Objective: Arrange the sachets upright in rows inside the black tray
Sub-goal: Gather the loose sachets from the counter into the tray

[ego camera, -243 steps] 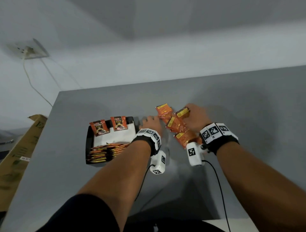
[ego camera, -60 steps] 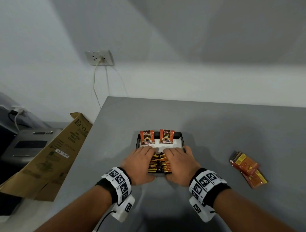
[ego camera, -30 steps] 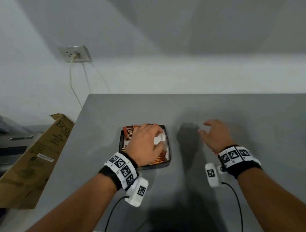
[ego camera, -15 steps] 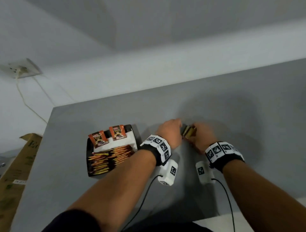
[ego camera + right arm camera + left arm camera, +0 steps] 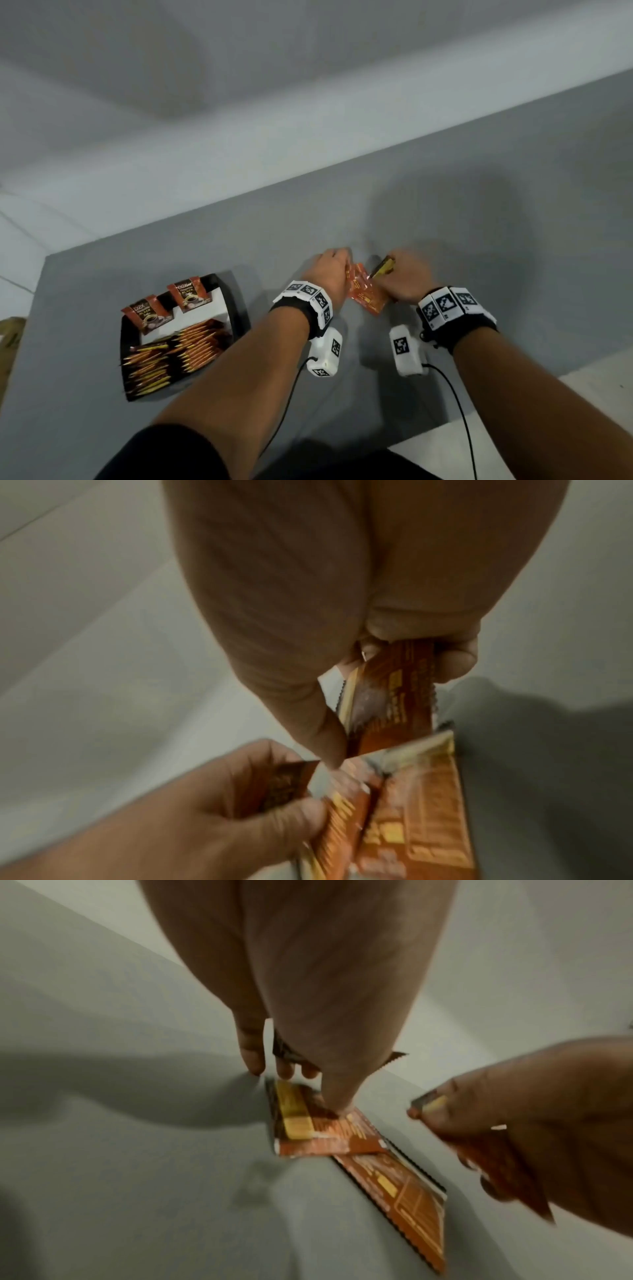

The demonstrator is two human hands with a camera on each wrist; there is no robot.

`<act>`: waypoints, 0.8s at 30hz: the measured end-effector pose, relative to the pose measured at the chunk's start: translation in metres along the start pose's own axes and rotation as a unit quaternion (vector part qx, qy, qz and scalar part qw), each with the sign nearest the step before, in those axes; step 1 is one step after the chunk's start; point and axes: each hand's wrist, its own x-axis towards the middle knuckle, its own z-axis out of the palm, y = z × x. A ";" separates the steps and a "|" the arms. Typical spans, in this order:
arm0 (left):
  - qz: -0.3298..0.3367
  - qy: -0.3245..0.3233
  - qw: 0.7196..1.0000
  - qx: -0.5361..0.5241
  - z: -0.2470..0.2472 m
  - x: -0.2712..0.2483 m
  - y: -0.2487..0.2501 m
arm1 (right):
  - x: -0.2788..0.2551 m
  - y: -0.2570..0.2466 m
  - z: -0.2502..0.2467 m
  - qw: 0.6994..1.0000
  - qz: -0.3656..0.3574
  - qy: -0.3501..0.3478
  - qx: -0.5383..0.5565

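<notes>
The black tray (image 5: 236, 308) sits at the left of the grey table, with two rows of orange sachets (image 5: 171, 356) standing on edge in it and two more upright at its back. To its right lie loose sachets (image 5: 366, 296) between my hands. My left hand (image 5: 330, 274) pinches one sachet (image 5: 287, 785), and its thumb presses a flat sachet (image 5: 308, 1123) on the table. Fingers and thumb of my right hand (image 5: 402, 277) grip a few sachets (image 5: 394, 696) held on edge. Another sachet (image 5: 404, 1196) lies flat nearer me.
The grey table (image 5: 513, 240) ends at a white wall behind and at a left edge beyond the tray. Wrist camera units (image 5: 325, 353) with cables hang under both forearms. A cardboard box corner (image 5: 10, 329) shows at far left.
My left hand left the tray and moved right to the loose sachets. Both hands have since taken hold of sachets there, and the pile has spread out between them.
</notes>
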 end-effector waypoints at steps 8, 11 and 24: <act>-0.089 0.044 0.989 -0.108 -0.032 -0.009 -0.006 | 0.021 0.030 0.051 0.995 0.014 -0.002 -0.094; -0.090 0.011 0.980 -0.179 -0.028 -0.012 0.009 | 0.018 0.027 0.042 0.997 0.012 0.011 -0.079; -0.073 0.026 0.997 -0.022 0.004 -0.030 0.005 | 0.027 0.007 0.017 0.993 -0.064 0.028 0.099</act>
